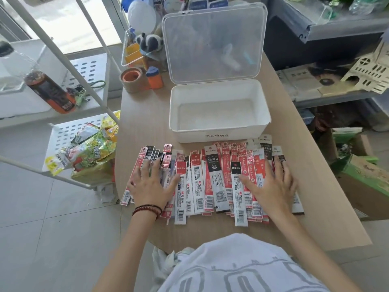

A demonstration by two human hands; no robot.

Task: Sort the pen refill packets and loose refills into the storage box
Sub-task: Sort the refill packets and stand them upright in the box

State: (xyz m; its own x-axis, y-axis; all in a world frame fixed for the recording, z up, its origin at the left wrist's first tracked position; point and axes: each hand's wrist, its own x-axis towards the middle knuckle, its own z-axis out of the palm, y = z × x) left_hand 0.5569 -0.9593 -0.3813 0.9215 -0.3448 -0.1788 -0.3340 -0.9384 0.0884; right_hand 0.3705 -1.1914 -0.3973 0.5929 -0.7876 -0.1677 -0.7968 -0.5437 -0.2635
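Several red, white and black pen refill packets (210, 182) lie side by side in a wide row across the wooden table (147, 127). Just behind them stands the white storage box (219, 133), empty, with its clear lid (212, 43) hinged up at the back. My left hand (152, 184) rests flat with spread fingers on the left end of the row. My right hand (271, 184) lies flat on the right end, fingers straight. Neither hand grips a packet. No loose refills can be made out.
A tape roll (132, 77), an orange sharpener (154, 77) and a clear organiser with a panda toy (150, 42) stand at the table's back left. A white wire rack (84, 66) with a bottle and snack bags is on the left; shelves and cardboard boxes on the right.
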